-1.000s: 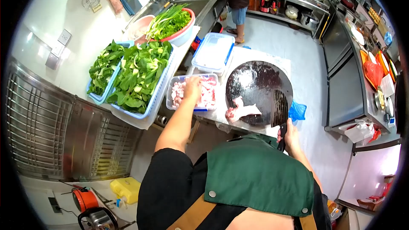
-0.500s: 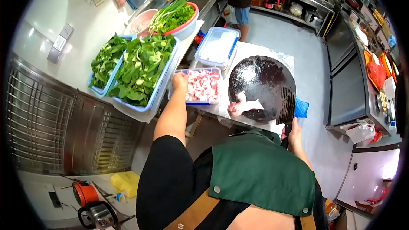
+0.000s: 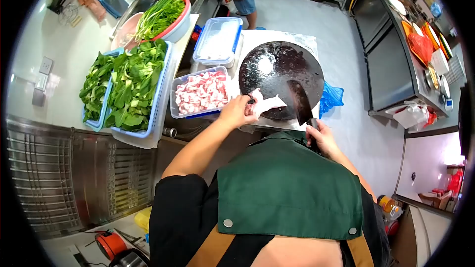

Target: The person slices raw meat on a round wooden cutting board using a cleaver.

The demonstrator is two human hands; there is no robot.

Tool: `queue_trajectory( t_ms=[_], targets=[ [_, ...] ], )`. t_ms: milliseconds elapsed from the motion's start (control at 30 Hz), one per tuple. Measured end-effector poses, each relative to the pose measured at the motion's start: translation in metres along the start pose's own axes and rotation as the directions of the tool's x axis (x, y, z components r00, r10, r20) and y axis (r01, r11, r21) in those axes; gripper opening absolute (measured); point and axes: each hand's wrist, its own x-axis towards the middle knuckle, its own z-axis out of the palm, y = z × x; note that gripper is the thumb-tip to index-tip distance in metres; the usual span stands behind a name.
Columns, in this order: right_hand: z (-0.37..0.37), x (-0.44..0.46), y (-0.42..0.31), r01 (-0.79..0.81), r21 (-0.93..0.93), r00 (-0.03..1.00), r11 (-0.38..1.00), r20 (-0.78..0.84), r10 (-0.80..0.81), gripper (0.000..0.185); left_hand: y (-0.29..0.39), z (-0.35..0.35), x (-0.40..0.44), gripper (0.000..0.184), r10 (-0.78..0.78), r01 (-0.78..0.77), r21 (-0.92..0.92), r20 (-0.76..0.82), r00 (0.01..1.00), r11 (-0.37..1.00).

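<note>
A round, dark chopping board (image 3: 277, 64) lies on the white table, wet and shiny on top. At its near left edge, my left hand (image 3: 237, 112) grips a pale pink piece of raw meat (image 3: 267, 104) with closed fingers. My right hand (image 3: 322, 137) is wrapped round the handle of a cleaver (image 3: 300, 103), whose dark blade tilts over the board, to the right of the meat and apart from it. Left of the board, a clear plastic tub (image 3: 179, 111) holds many chunks of cut raw meat (image 3: 202, 91).
Behind the tub stands a lidded plastic box (image 3: 216, 39). Blue baskets of leafy greens (image 3: 136, 86) and a basin of herbs (image 3: 184, 22) are on the left counter. A blue plastic bag (image 3: 331, 98) hangs right of the board. Another person (image 3: 244, 2) stands beyond the table.
My left hand has left the tub's rim and taken hold of the meat on the board. My right hand has turned the cleaver, its blade now nearer the meat. The whole view has shifted.
</note>
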Motion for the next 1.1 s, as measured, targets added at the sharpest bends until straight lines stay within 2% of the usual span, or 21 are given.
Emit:
queue_trajectory(
  t_ms=[33,100,133,200,233,300,333,367,467,600,667,700,767,800,833,867,900,967,1033,1067,1100],
  targets=[
    [0.0,0.002,0.003,0.002,-0.075,1.0,0.997,0.006,-0.001,0.018,0.002,0.017,0.002,0.069,-0.002,0.003,-0.018,0.054,0.999,1.0],
    [0.0,0.004,0.007,-0.003,-0.066,0.999,0.998,-0.033,0.001,0.018,0.015,0.028,0.005,0.063,-0.052,0.04,0.145,0.083,0.995,0.989],
    [0.0,0.004,0.007,0.0,-0.052,0.996,0.999,-0.085,-0.004,0.017,0.013,0.033,0.007,0.063,-0.044,0.03,0.144,0.089,0.995,0.989],
    [-0.002,0.002,0.005,0.014,-0.014,0.986,1.0,-0.164,-0.016,0.016,0.012,0.038,0.01,0.051,-0.068,0.068,0.102,-0.005,0.998,0.992],
    [-0.003,0.001,0.004,0.015,-0.011,0.985,1.0,-0.172,-0.017,0.016,0.013,0.041,0.012,0.051,-0.06,0.06,0.101,-0.002,0.998,0.993],
    [-0.005,0.0,0.004,0.023,0.044,0.976,0.999,-0.218,-0.013,0.015,0.027,0.026,0.017,0.046,-0.248,0.27,-0.257,0.115,0.962,0.928],
    [-0.006,0.001,0.004,0.023,0.044,0.975,0.999,-0.224,-0.012,0.015,0.027,0.029,0.023,0.042,-0.273,0.28,-0.32,0.068,0.96,0.905],
    [-0.007,0.003,0.006,0.017,0.06,0.971,0.998,-0.238,-0.003,0.015,0.03,0.03,0.031,0.04,-0.262,0.246,-0.416,0.021,0.965,0.875],
    [-0.005,0.004,0.001,0.032,0.08,0.966,0.996,-0.259,-0.01,0.016,0.035,0.052,0.062,0.038,-0.166,-0.064,-0.689,-0.262,0.951,0.722],
    [-0.005,0.006,-0.003,0.086,-0.013,0.961,0.996,-0.261,-0.086,0.018,0.066,0.029,0.071,0.04,-0.117,-0.119,-0.592,-0.345,0.931,0.797],
    [-0.011,0.008,0.001,0.105,-0.136,0.964,0.985,-0.23,-0.134,0.022,0.06,0.031,0.068,0.046,-0.049,-0.032,-0.365,-0.211,0.976,0.93],
    [-0.014,0.008,0.001,0.102,-0.136,0.964,0.986,-0.233,-0.131,0.022,0.05,0.037,0.064,0.046,-0.049,-0.031,-0.367,-0.208,0.977,0.93],
    [-0.019,0.008,0.001,0.098,-0.259,0.965,0.961,-0.209,-0.155,0.029,0.031,0.047,0.053,0.045,0.08,-0.095,-0.23,-0.075,0.994,0.969],
    [-0.023,0.008,0.001,0.094,-0.259,0.966,0.961,-0.21,-0.151,0.029,0.03,0.047,0.05,0.04,0.021,-0.035,-0.228,-0.063,0.998,0.973],
    [-0.028,0.009,0.0,0.042,-0.341,0.972,0.939,-0.203,-0.117,0.032,0.03,0.047,0.05,0.04,0.019,-0.033,-0.23,-0.06,0.998,0.973],
    [-0.031,0.01,-0.001,-0.011,-0.42,0.977,0.907,-0.199,-0.081,0.036,0.035,0.043,0.05,0.042,0.105,-0.114,-0.051,-0.159,0.982,0.992],
    [-0.032,0.014,-0.001,-0.015,-0.42,0.977,0.908,-0.2,-0.076,0.036,0.039,0.038,0.05,0.043,0.205,-0.176,0.135,-0.239,0.949,0.975],
    [-0.035,0.027,-0.003,0.143,-0.774,0.935,0.617,-0.1,-0.341,0.035,0.052,0.041,0.059,0.041,0.226,-0.199,0.124,-0.267,0.937,0.972],
    [-0.019,0.03,-0.031,0.09,-0.794,0.955,0.601,-0.102,-0.278,0.036,0.06,0.056,0.073,0.034,0.311,-0.334,-0.04,-0.27,0.911,0.942],
    [-0.015,0.034,-0.037,0.09,-0.859,0.96,0.504,-0.061,-0.274,0.037,0.066,0.056,0.077,0.023,0.309,-0.323,-0.038,-0.208,0.928,0.946],
    [-0.011,0.04,-0.044,0.09,-0.912,0.964,0.4,-0.021,-0.265,0.039,0.065,0.064,0.081,0.023,0.31,-0.325,-0.041,-0.212,0.927,0.945]
  ],
)
